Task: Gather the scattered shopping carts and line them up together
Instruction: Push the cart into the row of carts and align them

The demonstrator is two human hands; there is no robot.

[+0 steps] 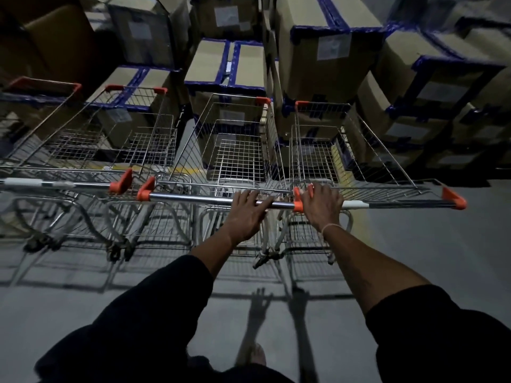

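Carts stand in a row ahead of me, noses toward the stacked cardboard boxes (329, 45); I count four wire baskets side by side, though the far-left one (41, 111) is partly cut off by the edge of view. My left hand (246, 214) rests on the chrome handle bar (193, 199) of the middle cart (235, 145), fingers laid over the top of the bar and only lightly bent, palm down. My right hand (322, 205) sits on the handle of the right-hand cart (345, 150), just beside its orange end cap (298, 201), fingers curled over the bar and gripping it. The two handles nearly meet between my hands. A thin pale band circles my right wrist. The cart second from the left (132, 128) has its own handle with orange caps, offset a little farther from me. Both sleeves are dark and pushed up my forearms. The floor (442, 258) is grey, with shadows of my two arms falling on it below me.
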